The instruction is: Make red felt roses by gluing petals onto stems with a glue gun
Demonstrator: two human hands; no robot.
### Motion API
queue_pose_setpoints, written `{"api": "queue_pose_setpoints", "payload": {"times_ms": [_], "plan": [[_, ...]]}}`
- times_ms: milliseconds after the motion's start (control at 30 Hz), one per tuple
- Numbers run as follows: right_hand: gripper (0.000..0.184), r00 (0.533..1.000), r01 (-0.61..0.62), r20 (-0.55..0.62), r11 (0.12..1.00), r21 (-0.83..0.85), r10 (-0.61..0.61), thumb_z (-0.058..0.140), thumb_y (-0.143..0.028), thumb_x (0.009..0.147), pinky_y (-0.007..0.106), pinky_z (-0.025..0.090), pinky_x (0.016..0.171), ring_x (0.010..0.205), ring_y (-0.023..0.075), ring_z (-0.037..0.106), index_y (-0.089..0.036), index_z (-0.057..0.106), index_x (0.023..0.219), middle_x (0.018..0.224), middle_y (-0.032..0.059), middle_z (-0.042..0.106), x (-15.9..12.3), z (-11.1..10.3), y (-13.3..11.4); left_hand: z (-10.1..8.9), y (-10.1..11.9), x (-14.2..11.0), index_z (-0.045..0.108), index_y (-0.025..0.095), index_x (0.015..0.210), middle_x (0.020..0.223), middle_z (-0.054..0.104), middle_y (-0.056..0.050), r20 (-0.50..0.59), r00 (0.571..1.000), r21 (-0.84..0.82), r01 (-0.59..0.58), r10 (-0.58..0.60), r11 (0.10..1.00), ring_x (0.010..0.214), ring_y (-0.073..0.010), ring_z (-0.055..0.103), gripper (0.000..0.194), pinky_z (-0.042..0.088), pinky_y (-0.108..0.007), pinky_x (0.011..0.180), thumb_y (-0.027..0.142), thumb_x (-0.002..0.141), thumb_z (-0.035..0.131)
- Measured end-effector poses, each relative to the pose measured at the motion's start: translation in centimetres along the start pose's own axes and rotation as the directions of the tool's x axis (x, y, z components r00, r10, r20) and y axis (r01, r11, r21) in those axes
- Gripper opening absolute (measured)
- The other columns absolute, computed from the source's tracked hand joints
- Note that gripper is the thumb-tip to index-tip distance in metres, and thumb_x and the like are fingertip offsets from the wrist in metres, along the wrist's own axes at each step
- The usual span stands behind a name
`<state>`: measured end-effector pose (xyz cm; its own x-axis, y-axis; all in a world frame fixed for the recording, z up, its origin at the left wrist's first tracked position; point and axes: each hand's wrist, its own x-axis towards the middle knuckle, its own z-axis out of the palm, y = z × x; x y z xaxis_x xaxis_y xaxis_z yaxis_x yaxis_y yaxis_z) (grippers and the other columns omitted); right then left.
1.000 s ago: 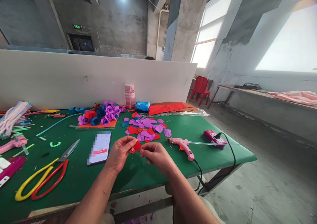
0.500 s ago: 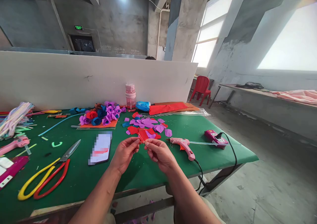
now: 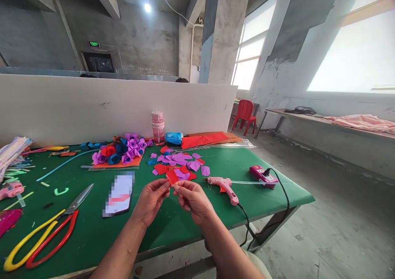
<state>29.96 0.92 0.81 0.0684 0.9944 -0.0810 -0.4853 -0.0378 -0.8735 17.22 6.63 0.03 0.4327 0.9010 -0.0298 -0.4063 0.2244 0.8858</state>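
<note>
My left hand [image 3: 152, 201] and my right hand [image 3: 195, 200] meet over the near part of the table, fingertips pinched together. Between them is a small red paper petal [image 3: 173, 177], held at its lower edge by both hands. A thin pale line runs along the petal's left side; whether it is a wire or a folded edge I cannot make out. Just behind lie loose purple petals [image 3: 179, 159] and red petals [image 3: 161, 169]. To the right of my right hand rests a pink glue gun [image 3: 224, 185], its nozzle pointing left.
Left of my hands lie a phone [image 3: 119, 194] and large scissors [image 3: 66, 217] with yellow and red handles. Finished paper flowers [image 3: 132, 147], a pink bottle [image 3: 158, 127] and red paper sheets [image 3: 203, 139] line the back. A power strip [image 3: 263, 176] with a black cord sits right on the green table [image 3: 173, 229].
The view has shifted slightly, so the table sits lower and more to the left. Both hands keep their pinch on the petal, which now shows more of its red face.
</note>
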Motion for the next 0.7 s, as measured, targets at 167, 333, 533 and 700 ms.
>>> {"api": "queue_pose_setpoints", "payload": {"times_ms": [167, 333, 533, 700], "plan": [[0.027, 1.0, 0.016, -0.007, 1.0, -0.011, -0.016, 0.072, -0.033, 0.061, 0.014, 0.017, 0.028, 0.032, 0.0003, 0.037, -0.013, 0.057, 0.07, 0.057, -0.0026, 0.058, 0.0, 0.2, 0.1, -0.3, -0.4, 0.2, 0.071, 0.014, 0.07, 0.064, 0.066, -0.001, -0.034, 0.999, -0.067, 0.026, -0.028, 0.997, 0.058, -0.008, 0.055, 0.017, 0.044, -0.02, 0.058, 0.022, 0.057, 0.079], [0.027, 1.0, 0.025, -0.014, 1.0, -0.018, -0.026, 0.072, -0.033, 0.062, 0.013, 0.017, 0.028, 0.033, 0.0005, 0.038, -0.013, 0.057, 0.071, 0.059, -0.0025, 0.059, 0.1, 0.3, 0.2, -0.2, -0.4, 0.2, 0.07, 0.014, 0.07, 0.063, 0.066, -0.001, -0.041, 0.998, -0.101, 0.036, -0.04, 0.994, 0.058, -0.0083, 0.055, 0.017, 0.044, -0.02, 0.059, 0.02, 0.057, 0.079], [0.026, 1.0, 0.015, -0.007, 1.0, -0.006, -0.015, 0.071, -0.033, 0.063, 0.014, 0.016, 0.029, 0.033, 0.0004, 0.036, -0.013, 0.056, 0.071, 0.057, -0.0026, 0.058, 0.1, 0.4, 0.4, 0.3, -0.1, -0.1, 0.07, 0.014, 0.067, 0.061, 0.066, 0.0, -0.064, 0.997, -0.124, 0.034, -0.042, 0.992, 0.056, -0.0077, 0.054, 0.018, 0.043, -0.02, 0.057, 0.022, 0.054, 0.08], [0.026, 1.0, 0.001, 0.01, 1.0, 0.021, -0.001, 0.071, -0.032, 0.062, 0.014, 0.015, 0.029, 0.033, 0.0003, 0.036, -0.013, 0.056, 0.069, 0.056, -0.003, 0.056, 0.1, 0.3, 0.4, 0.7, 0.1, -0.3, 0.07, 0.014, 0.068, 0.063, 0.066, -0.001, -0.079, 0.996, -0.119, 0.025, -0.035, 0.993, 0.056, -0.0083, 0.054, 0.02, 0.044, -0.021, 0.058, 0.022, 0.053, 0.08]]}}
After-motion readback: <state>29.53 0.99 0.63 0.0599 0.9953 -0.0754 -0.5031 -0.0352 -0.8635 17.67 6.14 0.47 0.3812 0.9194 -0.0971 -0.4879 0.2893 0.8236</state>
